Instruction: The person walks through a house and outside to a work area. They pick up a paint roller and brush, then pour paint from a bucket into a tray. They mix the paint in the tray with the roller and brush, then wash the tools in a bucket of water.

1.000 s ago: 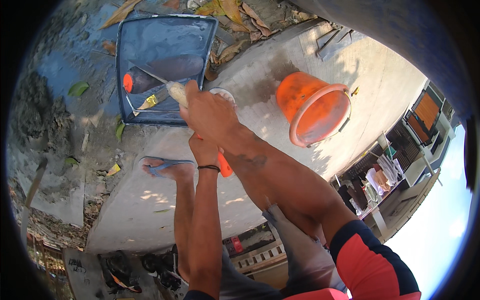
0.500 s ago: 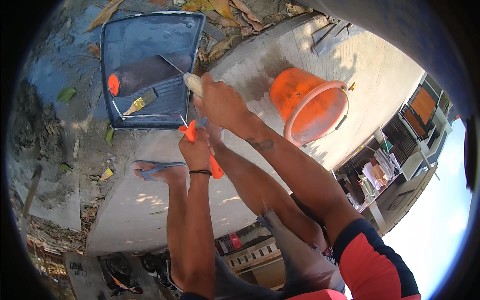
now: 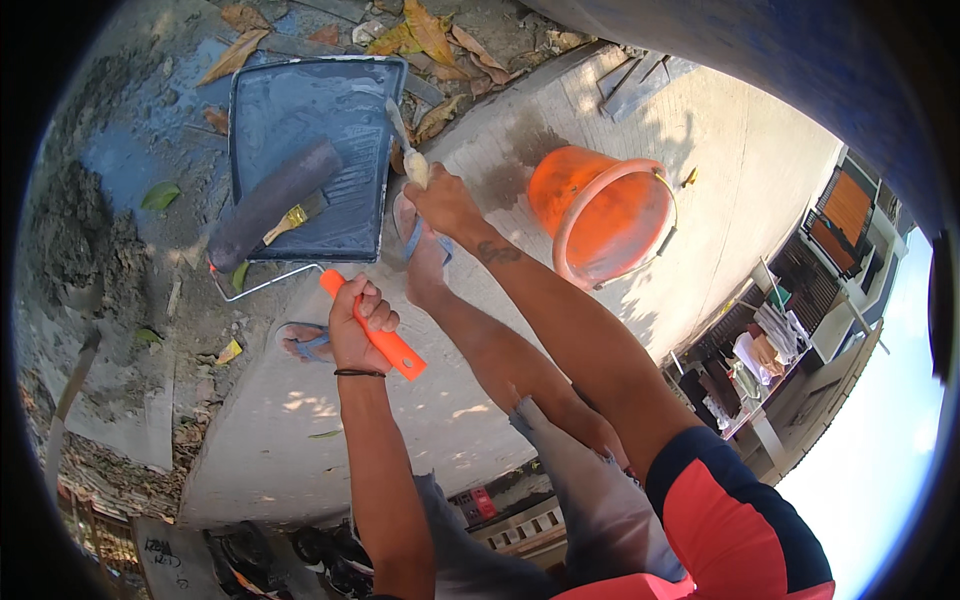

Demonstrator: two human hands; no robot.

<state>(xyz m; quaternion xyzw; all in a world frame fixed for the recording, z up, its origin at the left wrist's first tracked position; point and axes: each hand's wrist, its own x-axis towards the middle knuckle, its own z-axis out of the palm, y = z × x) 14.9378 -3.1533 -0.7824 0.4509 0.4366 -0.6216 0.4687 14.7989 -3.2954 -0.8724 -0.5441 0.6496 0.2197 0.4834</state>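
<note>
My left hand (image 3: 362,318) is closed round the orange handle of a paint roller (image 3: 275,200). Its dark, paint-soaked sleeve lies slanted across the left side of the blue paint tray (image 3: 386,215), one end jutting past the rim. A flat paintbrush (image 3: 286,224) with a yellow ferrule rests in the tray, against the sleeve. In my right hand (image 3: 447,207) is a putty knife (image 3: 416,168), gripped by its pale handle. Its narrow-looking blade points up along the tray's right edge.
An orange bucket (image 3: 600,215) lies tipped on the concrete strip (image 3: 490,350), right of my right hand. Dry leaves (image 3: 428,35) and rough, paint-stained soil surround the tray. My sandalled feet (image 3: 425,250) stand just below it. A blue surface (image 3: 760,60) curves along the upper right.
The roller has swung left and down, so its sleeve now overhangs the tray's left rim. My right hand has shifted slightly right, and the putty knife now points more upward, away from the sleeve.
</note>
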